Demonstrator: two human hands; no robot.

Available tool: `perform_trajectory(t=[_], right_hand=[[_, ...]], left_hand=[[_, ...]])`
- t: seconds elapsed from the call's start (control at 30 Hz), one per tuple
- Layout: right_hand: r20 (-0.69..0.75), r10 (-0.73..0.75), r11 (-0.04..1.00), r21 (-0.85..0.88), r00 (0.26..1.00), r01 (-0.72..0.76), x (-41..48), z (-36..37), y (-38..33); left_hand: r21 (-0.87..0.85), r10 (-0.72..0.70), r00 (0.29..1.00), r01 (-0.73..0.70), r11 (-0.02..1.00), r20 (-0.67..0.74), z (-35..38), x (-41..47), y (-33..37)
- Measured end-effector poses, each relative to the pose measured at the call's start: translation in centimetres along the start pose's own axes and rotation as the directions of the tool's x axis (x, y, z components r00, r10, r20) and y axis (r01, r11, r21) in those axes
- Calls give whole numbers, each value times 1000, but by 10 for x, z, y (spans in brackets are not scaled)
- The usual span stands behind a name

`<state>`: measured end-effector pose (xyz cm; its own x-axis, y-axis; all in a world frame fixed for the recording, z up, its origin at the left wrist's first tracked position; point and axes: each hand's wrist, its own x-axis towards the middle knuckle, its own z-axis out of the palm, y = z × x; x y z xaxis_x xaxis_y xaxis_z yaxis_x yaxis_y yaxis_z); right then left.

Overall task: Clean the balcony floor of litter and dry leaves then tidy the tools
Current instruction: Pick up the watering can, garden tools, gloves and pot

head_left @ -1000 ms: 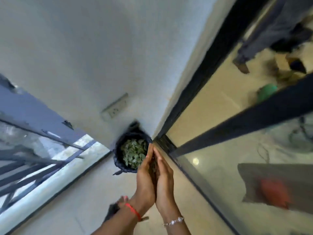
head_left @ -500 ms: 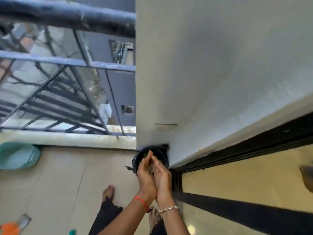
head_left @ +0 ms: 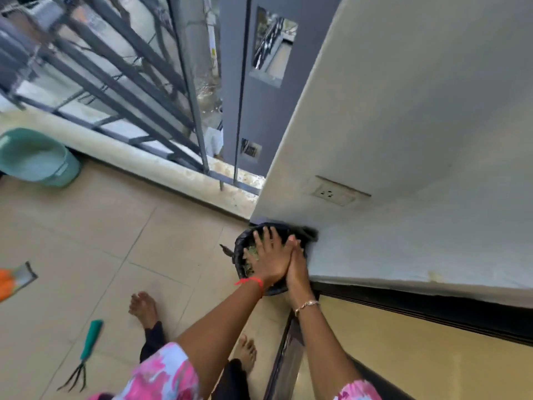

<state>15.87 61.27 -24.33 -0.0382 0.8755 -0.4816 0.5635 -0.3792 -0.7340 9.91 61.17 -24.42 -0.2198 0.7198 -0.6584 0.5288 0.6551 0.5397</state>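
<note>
Looks like shaking off dry leaves (head_left: 249, 252) into the black-lined bin (head_left: 238, 256), far corner against the wall (head_left: 403, 134). Pressing left grip (head_left: 269, 256) flat on right grip (head_left: 296, 265), fingers (head_left: 264, 234) straight, holding nothing. Next, likely: fetch the hand rake (head_left: 91, 337) lying near left.

A red thread (head_left: 253, 281) is tied round the wrist of the left hand (head_left: 271, 255), one loose end sticking out. The right hand (head_left: 295, 264) has a thin, pale metal chain bracelet (head_left: 307, 304) at its wrist. The left sleeve (head_left: 167, 373) and right sleeve (head_left: 357, 391) are a floral print in pink, white and pale blue. Dark trousers (head_left: 154, 339) reach the ankles. The left foot (head_left: 142, 307) and right foot (head_left: 245, 352) are bare.
</note>
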Motion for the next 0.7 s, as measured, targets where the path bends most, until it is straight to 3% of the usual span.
perform_trajectory(t=[0.07, 0.2, 0.3, 0.43, 0.6, 0.7], right_hand=[[-2, 44, 998, -47, 999, -44, 3, -10, -2], [-47, -38, 954, -298, 998, 22, -21, -35, -31], [112, -140, 831, -528, 984, 178, -52, -49, -76], [525, -252, 673, -509, 813, 537, -102, -56, -152], [703, -410, 498, -361, 580, 789, -154, -64, -240], [739, -438, 449, -313, 512, 837, -173, -65, -279]], left_hand=[[105, 69, 997, -64, 992, -46, -12, -2, -1], [318, 233, 964, -182, 930, -130, -56, -41, -3], [423, 311, 946, -247, 872, -89, -102, -84, -3], [477, 308, 944, -218, 851, -116, -175, -172, -15], [470, 240, 867, -8, 883, -436, -256, -287, -75], [401, 208, 736, 93, 911, -644, -283, -345, -125]])
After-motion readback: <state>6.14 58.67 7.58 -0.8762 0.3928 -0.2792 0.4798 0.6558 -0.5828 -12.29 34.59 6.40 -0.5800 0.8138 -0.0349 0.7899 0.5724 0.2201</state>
